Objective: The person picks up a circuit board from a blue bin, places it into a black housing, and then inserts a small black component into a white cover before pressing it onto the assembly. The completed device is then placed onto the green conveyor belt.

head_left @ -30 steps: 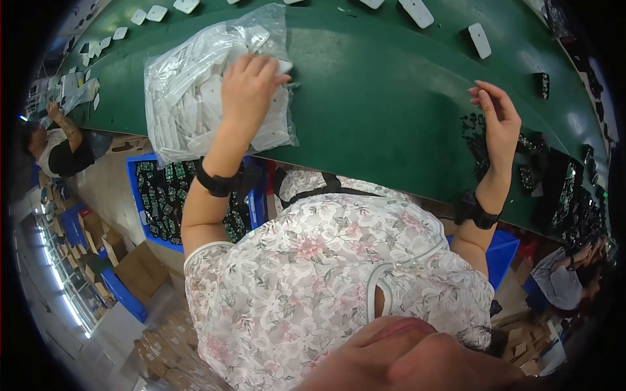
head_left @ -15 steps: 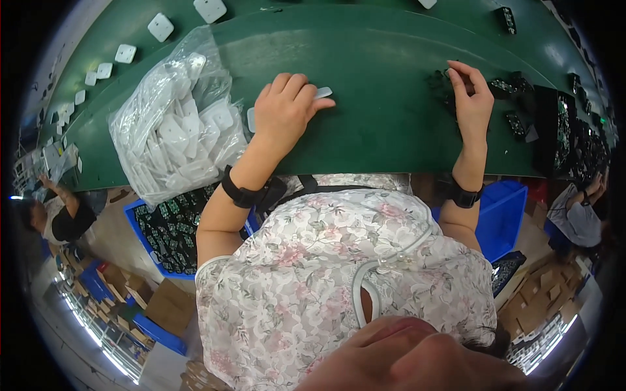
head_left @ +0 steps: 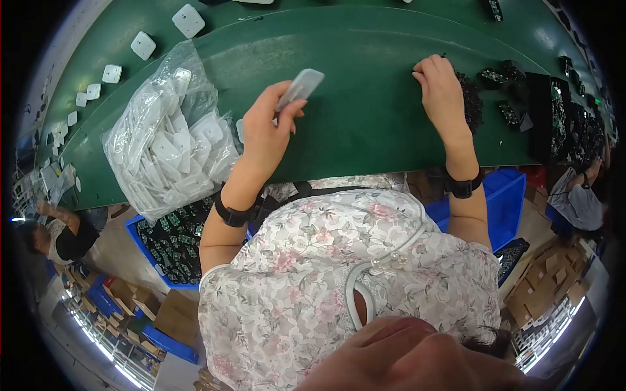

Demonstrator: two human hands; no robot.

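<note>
My left hand [head_left: 266, 127] is raised over the green table, pinching a white plastic cover plate [head_left: 301, 88] between thumb and fingers, the plate tilted up. Beside that wrist, another white plate lies partly hidden. Left of it sits a clear plastic bag [head_left: 173, 140] full of similar white plates. My right hand [head_left: 441, 91] is closed in a pinch just left of a heap of small black parts [head_left: 472, 101]. Dark bits show at its fingertips, apparently a small black part, though its exact shape is too small to make out.
White square housings [head_left: 143, 45] stand in a row along the far left. Dark circuit-board assemblies [head_left: 508, 114] lie at right, beside a black box [head_left: 540, 117]. Below the table are a blue bin of circuit boards [head_left: 171, 251] and another blue bin [head_left: 505, 202]. Co-workers sit at both sides.
My left hand has lifted and turned the white plate upward. My right hand has moved left from over the black heap, fingers now closed together. The far-side housings have shifted left.
</note>
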